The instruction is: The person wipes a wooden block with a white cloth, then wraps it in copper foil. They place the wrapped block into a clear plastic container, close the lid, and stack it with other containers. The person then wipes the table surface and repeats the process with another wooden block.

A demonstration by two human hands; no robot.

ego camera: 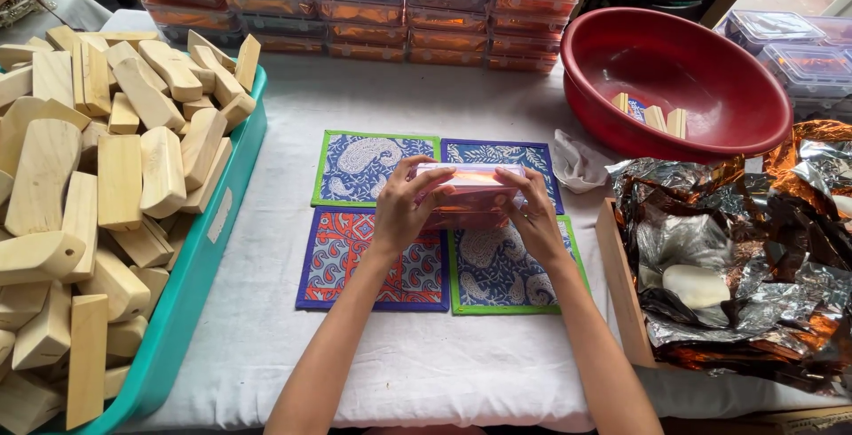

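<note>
Held a small clear plastic box between both hands over the middle of four patterned cloth mats, just above the point where their corners met. Left hand wrapped the box's nine o'clock end, fingers curled over the lid and thumb underneath, clamped on it. Right hand gripped the three o'clock end likewise, fingers pressed on the lid edge, closed on the box. Looked like pressing the lid shut on orange-foil contents; judged best done with even pressure at both ends at once, thumbs bracing from below, box kept level so nothing shifted inside, then a check along each lid edge for a gap.

Below the hands lay the red and blue mat at seven o'clock and the green-edged blue mat at five o'clock, both on the white-clothed surface. At nine o'clock sat a teal tray heaped with pale wooden blocks. At three o'clock stood a wooden crate full of crumpled silver and copper foil, with a white oval bar resting in it. Farther, at one o'clock, sat a red basin holding a few wooden pieces, a crumpled white cloth just beside it. Farthest, at twelve o'clock, rose stacks of filled clear boxes.
</note>
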